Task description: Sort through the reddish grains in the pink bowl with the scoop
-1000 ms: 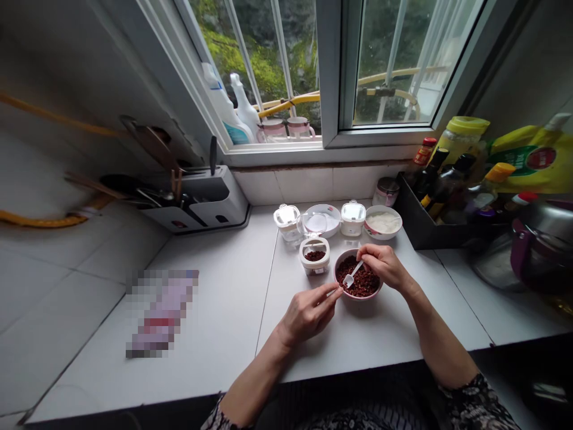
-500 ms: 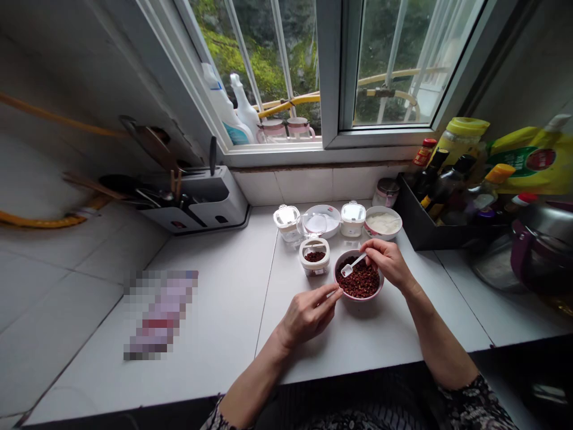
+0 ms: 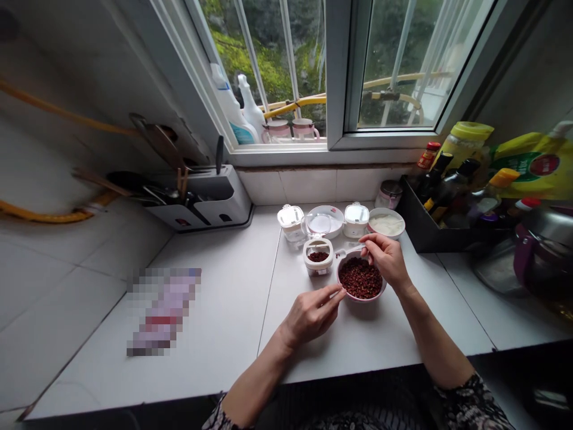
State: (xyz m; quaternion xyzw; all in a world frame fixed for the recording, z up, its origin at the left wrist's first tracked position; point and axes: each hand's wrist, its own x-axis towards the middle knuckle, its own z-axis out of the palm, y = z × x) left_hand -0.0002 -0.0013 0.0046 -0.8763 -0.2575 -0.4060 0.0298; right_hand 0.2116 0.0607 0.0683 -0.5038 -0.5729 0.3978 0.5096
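Observation:
A round bowl [image 3: 360, 298] with a pinkish rim holds many dark red dried peppercorns [image 3: 360, 278]. My left hand [image 3: 313, 310] has its fingertips closed on the bowl's near left rim. Between the thumb and fingers of my right hand [image 3: 385, 258] is the handle of a small white spoon [image 3: 342, 254]. Its scoop hangs over the bowl's far left edge, close to a small clear jar [image 3: 318, 263] with a white rim. That jar's flip lid stands raised, and some of the same peppercorns lie inside. What the scoop carries is too small to make out.
Behind stand two white-lidded jars [image 3: 290, 220] [image 3: 356, 218], a white plate [image 3: 331, 218] and a bowl of white granules [image 3: 387, 224]. A dark box of bottles [image 3: 421, 230] and a metal pot [image 3: 544, 251] flank the right. A utensil holder [image 3: 210, 209] and a blurred packet [image 3: 165, 313] are left.
My right hand has moved the spoon from above the peppercorns to the bowl's far left edge, nearer the jar. My left hand stays at the bowl's rim. The view has shifted slightly.

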